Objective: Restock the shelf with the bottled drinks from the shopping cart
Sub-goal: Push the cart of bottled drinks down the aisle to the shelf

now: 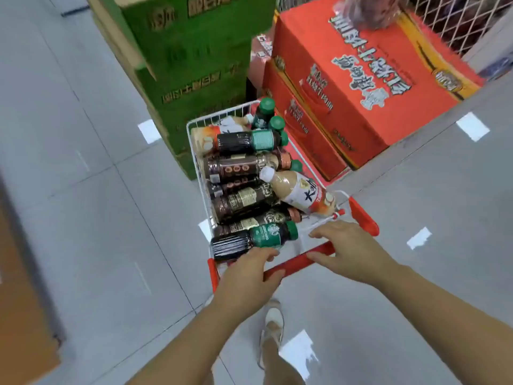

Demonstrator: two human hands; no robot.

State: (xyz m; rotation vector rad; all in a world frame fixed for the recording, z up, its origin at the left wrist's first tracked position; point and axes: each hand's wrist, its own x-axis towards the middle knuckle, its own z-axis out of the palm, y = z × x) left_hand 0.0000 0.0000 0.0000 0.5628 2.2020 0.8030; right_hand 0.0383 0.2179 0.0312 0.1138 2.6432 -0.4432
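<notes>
Left hand [247, 276] grip wrapped round red cart handle [294, 263], right hand [349, 251] grip slack, resting on it

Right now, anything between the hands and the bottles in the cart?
Nothing visible. The left hand grips the red handle and the right hand rests on it. The bottles lie uncovered in the open-topped shopping cart. The green-labelled bottle is nearest the left hand. No shelf is in view.
</notes>
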